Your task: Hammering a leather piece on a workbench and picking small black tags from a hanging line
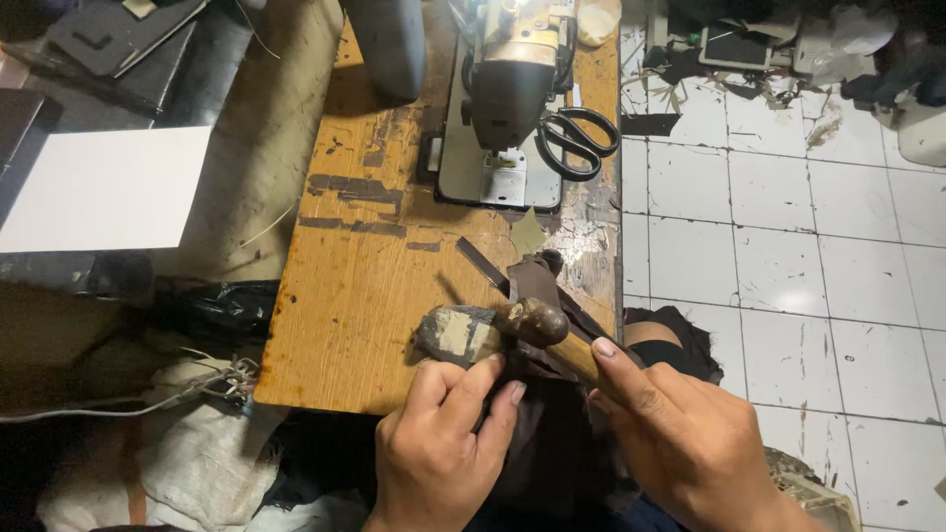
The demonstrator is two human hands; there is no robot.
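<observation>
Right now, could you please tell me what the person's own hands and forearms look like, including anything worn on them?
Both are bare: the left hand and the right hand wear no gloves, rings or watch that shows. The fingernails are short and unpainted. No sleeve reaches either wrist; what shows of the forearms at the bottom edge of the picture is uncovered too.

view: head, single camera worn on the person | angle: steeply down and forward over the wooden counter | range: close, both hands fill the lower edge | far end: sewing machine at top of frame | right: white tiled floor | left: cluttered piles beside counter | overlap: none, one view only
</observation>
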